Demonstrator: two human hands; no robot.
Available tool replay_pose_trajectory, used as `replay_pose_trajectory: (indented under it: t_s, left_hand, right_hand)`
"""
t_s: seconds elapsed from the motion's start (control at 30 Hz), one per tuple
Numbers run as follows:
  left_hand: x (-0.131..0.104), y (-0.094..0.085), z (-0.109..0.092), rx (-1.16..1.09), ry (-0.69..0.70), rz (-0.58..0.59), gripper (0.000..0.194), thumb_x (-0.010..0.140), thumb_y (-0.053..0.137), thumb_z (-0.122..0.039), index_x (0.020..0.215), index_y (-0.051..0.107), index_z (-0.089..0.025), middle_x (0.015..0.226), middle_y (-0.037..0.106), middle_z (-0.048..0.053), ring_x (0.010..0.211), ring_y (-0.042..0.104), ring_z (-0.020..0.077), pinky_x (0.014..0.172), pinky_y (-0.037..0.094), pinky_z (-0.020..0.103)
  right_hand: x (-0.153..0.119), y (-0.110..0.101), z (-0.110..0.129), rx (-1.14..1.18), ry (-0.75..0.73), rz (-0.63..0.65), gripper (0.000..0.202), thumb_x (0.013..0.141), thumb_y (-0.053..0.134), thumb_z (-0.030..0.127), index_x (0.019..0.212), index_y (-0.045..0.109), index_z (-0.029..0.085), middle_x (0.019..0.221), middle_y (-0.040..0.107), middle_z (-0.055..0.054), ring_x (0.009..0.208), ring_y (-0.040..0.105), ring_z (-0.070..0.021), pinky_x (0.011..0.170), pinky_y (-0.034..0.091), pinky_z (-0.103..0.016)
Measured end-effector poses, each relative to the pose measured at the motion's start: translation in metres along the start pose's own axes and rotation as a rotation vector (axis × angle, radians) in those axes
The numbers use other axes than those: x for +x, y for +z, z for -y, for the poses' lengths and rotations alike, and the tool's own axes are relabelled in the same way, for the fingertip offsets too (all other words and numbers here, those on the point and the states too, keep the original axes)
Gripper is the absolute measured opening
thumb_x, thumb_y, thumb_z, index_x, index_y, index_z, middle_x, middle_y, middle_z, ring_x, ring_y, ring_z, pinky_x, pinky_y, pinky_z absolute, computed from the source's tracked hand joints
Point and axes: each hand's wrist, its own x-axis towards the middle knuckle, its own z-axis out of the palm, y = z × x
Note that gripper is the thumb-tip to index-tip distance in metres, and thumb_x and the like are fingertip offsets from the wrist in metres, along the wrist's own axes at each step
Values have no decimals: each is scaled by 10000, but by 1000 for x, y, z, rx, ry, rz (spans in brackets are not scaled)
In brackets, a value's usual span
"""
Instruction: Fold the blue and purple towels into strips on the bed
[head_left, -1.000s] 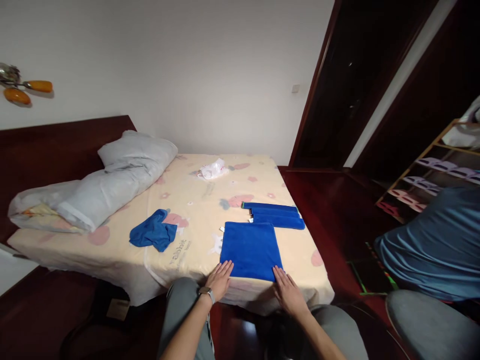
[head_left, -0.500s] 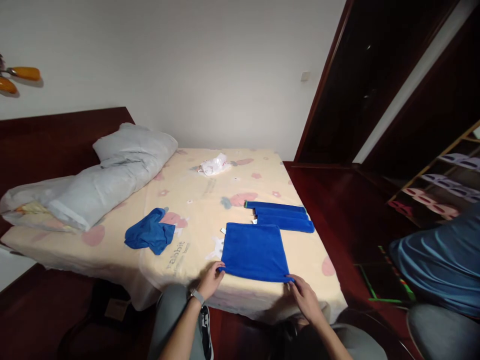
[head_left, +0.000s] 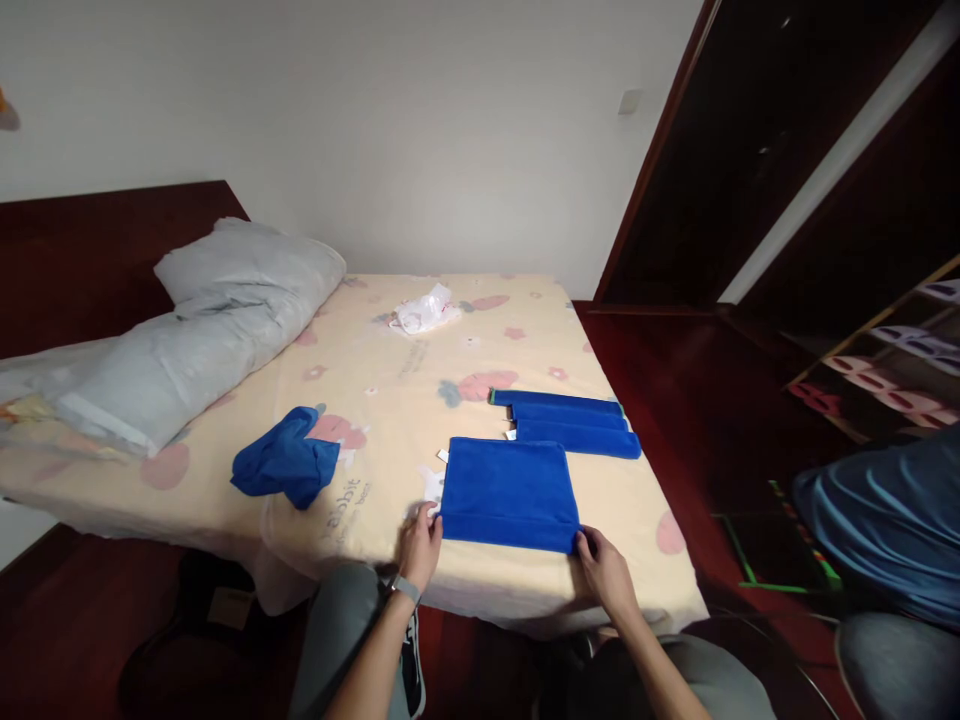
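A blue cloth (head_left: 506, 485) lies flat near the bed's front edge, with a folded strip along its near side. My left hand (head_left: 422, 545) pinches its near left corner. At the near right corner, my right hand (head_left: 604, 568) has its fingers closed on the cloth. Just beyond lie several blue cloths folded into narrow strips (head_left: 574, 425), partly overlapping. A crumpled blue cloth (head_left: 289, 460) rests to the left, away from both hands.
The bed (head_left: 405, 400) has a patterned sheet. A white plastic bag (head_left: 426, 310) lies toward the wall, and a grey quilt (head_left: 217, 330) at the left. At the right, a person in a blue top (head_left: 885, 520) sits near a shoe rack (head_left: 892, 385).
The near edge of the flat cloth is now turned up into a folded strip, and both hands have moved slightly away from me with it. The camera view has shifted a little.
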Motion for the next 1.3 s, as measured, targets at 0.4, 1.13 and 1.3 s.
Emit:
replay_pose_trajectory:
  t_s: [0.4, 1.13, 1.3]
  left_hand:
    - [-13, -18, -17, 172, 55, -34, 166, 903, 545, -251, 955, 701, -274, 923, 728, 64, 971, 628, 290, 919, 468, 443]
    - [-23, -7, -35, 273, 553, 413, 627, 1037, 427, -418, 1598, 161, -327, 1638, 282, 22, 1496, 295, 241, 1231, 259, 488]
    - [-20, -19, -14, 237, 516, 394, 602, 1031, 446, -397, 1586, 222, -331, 1625, 318, 12, 1492, 305, 225, 1236, 267, 449]
  right_hand:
    - [-17, -16, 4, -104, -47, -5, 399, 908, 415, 511, 1139, 618, 257, 890, 754, -56, 835, 716, -279, 731, 527, -377]
    - [-36, 17, 25, -366, -723, 53, 626, 1014, 452, 412, 1580, 260, 228, 1574, 371, -59, 1431, 399, -261, 1184, 343, -449]
    - [-36, 11, 7, -363, -624, 34, 607, 1005, 446, 441, 1558, 329, 219, 1570, 380, -73, 1432, 396, -278, 1181, 351, -469]
